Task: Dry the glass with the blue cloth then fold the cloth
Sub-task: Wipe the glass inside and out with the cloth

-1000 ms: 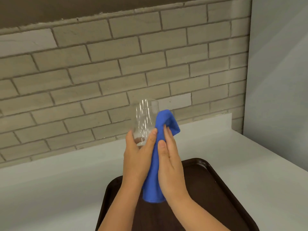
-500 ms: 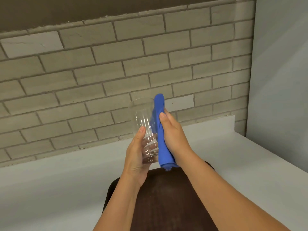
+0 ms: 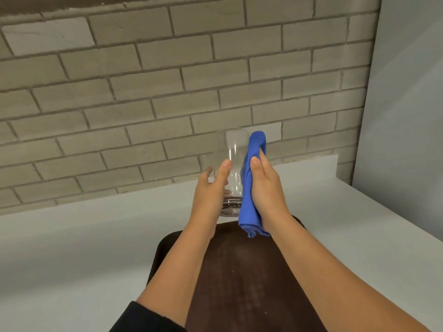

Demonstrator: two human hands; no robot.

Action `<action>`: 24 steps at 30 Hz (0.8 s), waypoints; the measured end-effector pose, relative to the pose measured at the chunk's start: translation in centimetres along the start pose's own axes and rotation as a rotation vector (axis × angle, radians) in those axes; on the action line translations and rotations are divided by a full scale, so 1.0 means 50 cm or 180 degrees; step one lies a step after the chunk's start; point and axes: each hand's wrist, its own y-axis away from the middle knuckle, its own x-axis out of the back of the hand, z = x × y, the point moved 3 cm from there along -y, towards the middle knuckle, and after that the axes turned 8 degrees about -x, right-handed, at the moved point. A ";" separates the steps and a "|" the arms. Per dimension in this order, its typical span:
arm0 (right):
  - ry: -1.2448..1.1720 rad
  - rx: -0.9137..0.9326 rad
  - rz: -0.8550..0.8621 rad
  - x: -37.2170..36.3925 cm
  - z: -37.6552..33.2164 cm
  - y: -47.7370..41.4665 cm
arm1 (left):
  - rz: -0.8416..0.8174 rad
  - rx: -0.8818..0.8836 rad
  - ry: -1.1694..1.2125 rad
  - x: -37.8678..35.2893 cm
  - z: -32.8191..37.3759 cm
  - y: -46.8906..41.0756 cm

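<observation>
Pale grey table [image 3: 72, 248] runs across the view w/ a low upstand at the back, under a wall of grey-beige brick [image 3: 143, 92]; a plain light wall [image 3: 407, 116] closes the corner at 3 o'clock. Dark brown tray [image 3: 239, 283] is set on the table at 6 o'clock, mostly bare, partly hidden by both forearms; a black sleeve [image 3: 148, 319] shows at the bottom edge.

Glass [image 3: 233, 164] is held in the air above the tray's far rim, upright w/ a slight tilt, mouth toward 12 o'clock, thick base toward 6. Left hand [image 3: 211, 195] is wrapped round the lower part of the glass, thumb up the near side, fingers seen through the wall at 9 o'clock: closed on it, prob. so the glass is kept steady while being rubbed. Blue cloth [image 3: 251, 188] is bunched into a long roll and pressed along the glass's 3 o'clock side, from near the rim down past the base; the loose end hangs just over the tray. Right hand [image 3: 266, 188] is clamped on the cloth, thumb tip laid on the fabric, palm behind it, so pressure goes through the cloth onto the outer wall.

Judged from this: drying step underway, outside only; inside of the glass looks untouched by the cloth. Folding not yet begun. Tray prob. serves as the set-down spot. Whether the glass is wet can't be told.
</observation>
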 end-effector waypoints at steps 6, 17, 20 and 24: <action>0.0182 0.0301 -0.0167 -0.009 0.005 0.039 | -0.0064 -0.0024 -0.0002 -0.010 -0.008 0.020; 0.0352 0.0452 -0.0569 -0.019 -0.050 0.006 | -0.0477 0.0438 0.1700 0.004 -0.037 0.027; 0.0068 0.0035 -0.0640 -0.014 -0.031 0.010 | -0.0589 0.0435 0.1858 0.010 -0.049 0.030; 0.0015 0.0030 -0.0613 -0.016 0.028 0.064 | -0.0555 0.0574 0.1960 0.021 -0.071 0.034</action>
